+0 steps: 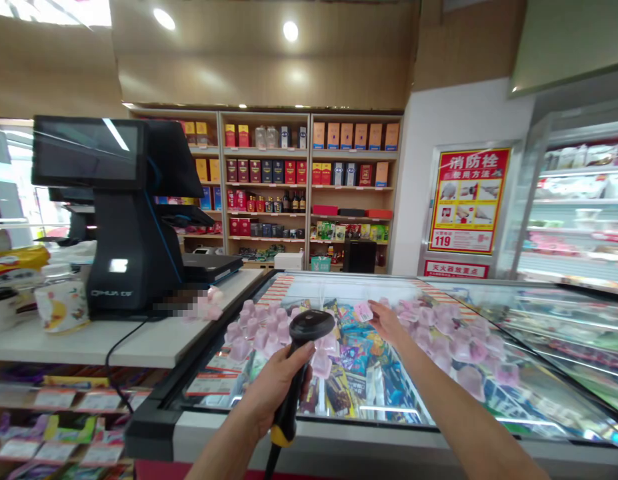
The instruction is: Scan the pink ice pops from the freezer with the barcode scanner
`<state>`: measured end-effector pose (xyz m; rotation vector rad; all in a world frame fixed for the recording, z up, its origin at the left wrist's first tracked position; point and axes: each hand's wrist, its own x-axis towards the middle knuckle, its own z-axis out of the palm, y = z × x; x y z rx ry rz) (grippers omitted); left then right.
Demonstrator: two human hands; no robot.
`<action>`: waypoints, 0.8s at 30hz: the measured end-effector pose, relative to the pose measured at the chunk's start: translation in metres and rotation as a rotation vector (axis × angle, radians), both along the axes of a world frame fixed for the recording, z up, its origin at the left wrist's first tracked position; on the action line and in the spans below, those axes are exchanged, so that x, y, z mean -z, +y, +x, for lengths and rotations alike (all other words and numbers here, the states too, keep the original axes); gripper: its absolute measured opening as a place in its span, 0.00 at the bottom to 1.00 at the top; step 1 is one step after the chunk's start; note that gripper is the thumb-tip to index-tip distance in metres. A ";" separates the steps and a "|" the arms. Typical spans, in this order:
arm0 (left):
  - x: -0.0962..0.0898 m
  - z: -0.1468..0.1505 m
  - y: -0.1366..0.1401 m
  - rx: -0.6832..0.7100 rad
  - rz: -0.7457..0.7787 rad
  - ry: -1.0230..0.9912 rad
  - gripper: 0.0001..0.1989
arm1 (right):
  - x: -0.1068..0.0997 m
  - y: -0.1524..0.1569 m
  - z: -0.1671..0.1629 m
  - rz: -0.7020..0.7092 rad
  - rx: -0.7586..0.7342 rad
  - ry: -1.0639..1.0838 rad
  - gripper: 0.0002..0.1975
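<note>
My left hand (281, 380) is wrapped round the handle of a black and yellow barcode scanner (311, 325), held upright above the glass-topped freezer (309, 283). At the freezer's middle, my right hand (385, 321) pinches a small pink cup (363, 311) that carries a printed white label. Many similar pink cups (269, 327) stand in a group on the glass to the left. Another group of pink cups (443, 327) spreads across the right side, partly behind my right forearm. Colourful ice-cream packets (356, 360) show through the glass below.
On a white counter (139, 347) at left stands a black cash register (123, 220), with a few pink cups (211, 303) beside it. A cable (111, 363) hangs over the counter edge. Stocked shelves (309, 153) line the back wall; a lit display fridge (579, 220) is at right.
</note>
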<state>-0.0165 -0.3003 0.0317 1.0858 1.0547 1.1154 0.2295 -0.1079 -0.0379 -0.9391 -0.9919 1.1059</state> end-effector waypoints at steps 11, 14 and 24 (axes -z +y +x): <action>-0.012 -0.001 -0.033 0.079 0.046 0.008 0.14 | -0.028 -0.031 -0.006 0.014 -0.058 0.314 0.09; -0.014 -0.004 -0.034 0.040 0.041 0.022 0.14 | -0.028 -0.033 -0.010 0.002 -0.035 0.276 0.09; -0.005 -0.012 -0.016 -0.013 0.035 0.031 0.15 | 0.018 -0.020 -0.046 0.221 0.302 -0.645 0.15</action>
